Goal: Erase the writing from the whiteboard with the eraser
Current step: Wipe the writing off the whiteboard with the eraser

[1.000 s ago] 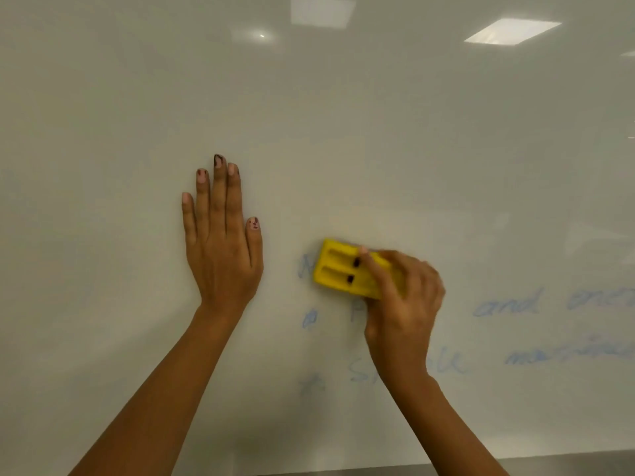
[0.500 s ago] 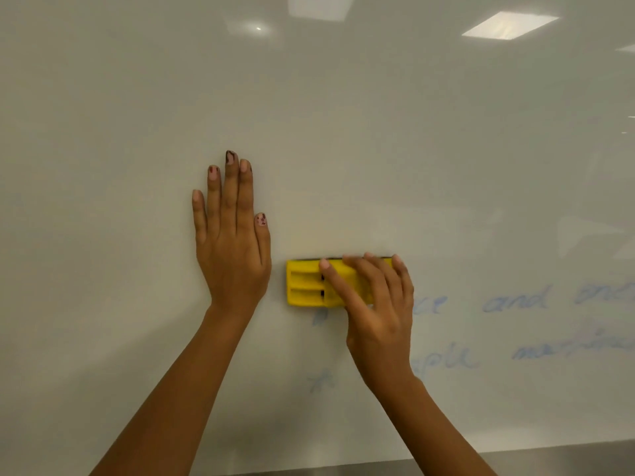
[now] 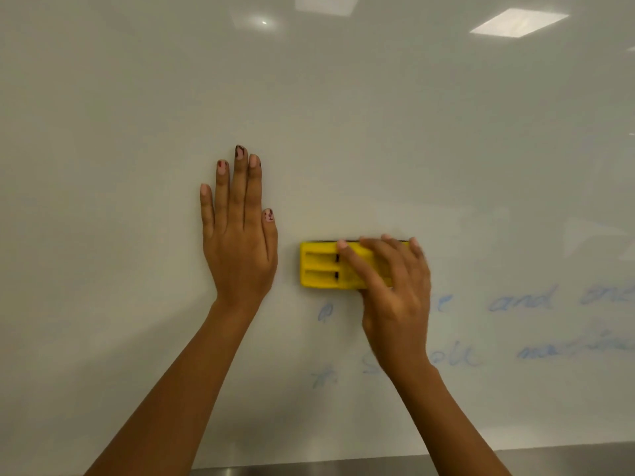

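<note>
Pressure matters most here: my right grip [image 3: 395, 290], fingers curled over the top edge of the eraser [image 3: 326, 266], should keep it flat and sweep overlapping passes down across the writing [image 3: 522, 300], I judge. My left grip [image 3: 240, 249] lies flat on the whiteboard [image 3: 343, 115], fingers straight, holding nothing. The eraser sits level at centre frame, just right of that palm: yellow, oblong, two long grooves, a dark strip along its upper edge.
</note>
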